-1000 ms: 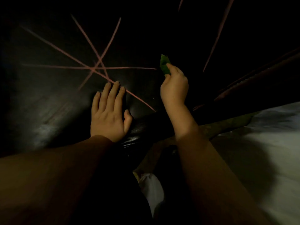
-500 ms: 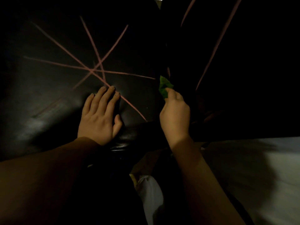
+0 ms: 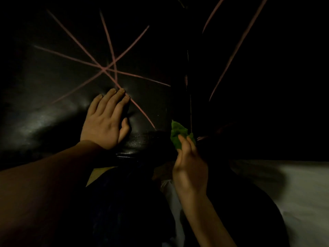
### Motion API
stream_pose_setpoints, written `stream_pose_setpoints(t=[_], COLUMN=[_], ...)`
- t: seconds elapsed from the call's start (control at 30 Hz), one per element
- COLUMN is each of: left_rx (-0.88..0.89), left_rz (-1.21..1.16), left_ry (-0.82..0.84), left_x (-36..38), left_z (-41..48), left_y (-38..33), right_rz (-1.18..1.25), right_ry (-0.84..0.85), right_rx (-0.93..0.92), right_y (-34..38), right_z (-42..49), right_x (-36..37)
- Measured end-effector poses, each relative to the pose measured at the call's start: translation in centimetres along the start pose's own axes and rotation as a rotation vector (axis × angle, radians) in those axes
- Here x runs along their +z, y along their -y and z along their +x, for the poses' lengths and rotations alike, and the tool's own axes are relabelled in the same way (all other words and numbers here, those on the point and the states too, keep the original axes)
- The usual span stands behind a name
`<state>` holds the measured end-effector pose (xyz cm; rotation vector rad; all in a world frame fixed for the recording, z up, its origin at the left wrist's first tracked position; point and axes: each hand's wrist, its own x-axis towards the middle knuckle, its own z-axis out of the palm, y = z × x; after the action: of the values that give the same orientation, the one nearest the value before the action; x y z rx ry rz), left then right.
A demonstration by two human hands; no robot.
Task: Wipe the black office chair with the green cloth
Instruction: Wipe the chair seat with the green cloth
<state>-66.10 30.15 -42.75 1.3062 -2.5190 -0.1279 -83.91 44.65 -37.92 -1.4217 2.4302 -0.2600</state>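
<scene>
On the black office chair (image 3: 53, 107): bracing with left hand (image 3: 105, 122), fingers flat on the leather; pinching green cloth (image 3: 178, 134) in right hand (image 3: 188, 166) by the cushion's edge. Beyond, pink lines (image 3: 103, 68) unwiped. Could smear them, given so small a wad.

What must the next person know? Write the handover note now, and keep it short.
Left hand: open, flat on the chair, fingers at the pink lines.
Right hand: pinches the cloth, low by the seam between the chair's two panels. Whether the cloth touches the chair cannot be told.
Done: no wiped patch shows. The lines cross the left panel, and there are more on the right one.
Left: wipe the lines off both panels.
</scene>
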Motion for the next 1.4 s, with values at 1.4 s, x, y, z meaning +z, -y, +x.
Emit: stream_pose_setpoints(t=[1.4], left_rx=[-0.169], left_rz=[0.002], left_ry=[-0.062], left_x=[1.4], left_z=[1.2], left_y=[-3.5], right_rz=[-0.038], right_ry=[-0.126], right_rx=[0.073], right_y=[0.5], right_z=[10.0], right_x=[-1.5])
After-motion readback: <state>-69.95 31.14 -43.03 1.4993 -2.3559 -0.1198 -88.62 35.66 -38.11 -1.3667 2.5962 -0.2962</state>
